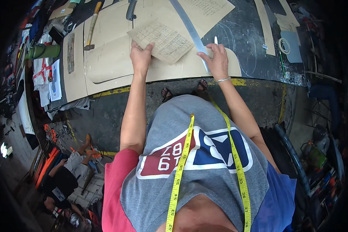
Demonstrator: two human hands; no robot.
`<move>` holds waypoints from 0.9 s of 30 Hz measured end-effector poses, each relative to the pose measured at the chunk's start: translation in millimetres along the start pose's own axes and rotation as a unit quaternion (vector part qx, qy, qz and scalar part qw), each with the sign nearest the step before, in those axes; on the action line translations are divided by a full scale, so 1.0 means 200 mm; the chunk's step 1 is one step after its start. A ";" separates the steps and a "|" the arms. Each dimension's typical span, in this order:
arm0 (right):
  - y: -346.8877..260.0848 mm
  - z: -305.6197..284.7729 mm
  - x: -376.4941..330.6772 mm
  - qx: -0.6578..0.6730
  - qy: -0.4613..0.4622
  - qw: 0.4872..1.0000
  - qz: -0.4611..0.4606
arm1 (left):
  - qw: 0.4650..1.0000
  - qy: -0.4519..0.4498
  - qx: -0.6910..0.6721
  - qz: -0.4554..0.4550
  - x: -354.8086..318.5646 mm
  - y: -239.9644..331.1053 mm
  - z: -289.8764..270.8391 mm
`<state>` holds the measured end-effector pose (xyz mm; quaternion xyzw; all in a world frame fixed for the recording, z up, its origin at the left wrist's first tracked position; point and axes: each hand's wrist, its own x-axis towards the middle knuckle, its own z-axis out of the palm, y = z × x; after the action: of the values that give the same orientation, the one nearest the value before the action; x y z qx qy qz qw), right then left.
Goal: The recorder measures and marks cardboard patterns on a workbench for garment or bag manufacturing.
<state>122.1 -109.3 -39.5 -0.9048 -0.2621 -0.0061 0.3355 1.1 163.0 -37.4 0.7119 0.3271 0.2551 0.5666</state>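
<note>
- Cream pattern sheet (116,58) lies flat on the dark counter (251,34), upper middle of the frame.
- Right hand (217,58) has fingers clenched on a white chalk stick (215,40), beside a curved metal ruler (189,27).
- Left hand (141,56) presses flat, fingers released, on a gridded paper (162,40).
- Marking looks underway; the next stroke needs the ruler held steady.

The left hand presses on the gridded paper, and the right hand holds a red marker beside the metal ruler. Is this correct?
Not quite. In the head view the right hand holds a white stick, perhaps chalk, not a red marker. The left hand does press on the gridded paper, beside the metal ruler.
</note>
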 end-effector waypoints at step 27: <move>0.13 -0.32 -0.04 0.600 0.004 0.775 0.199 | 0.980 -0.001 0.102 -0.170 -0.06 0.57 -0.97</move>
<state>137.9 -170.0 -7.5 -0.5523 -0.0256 0.2160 0.8048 -129.2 261.1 116.9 0.7002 0.4670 0.1199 0.5265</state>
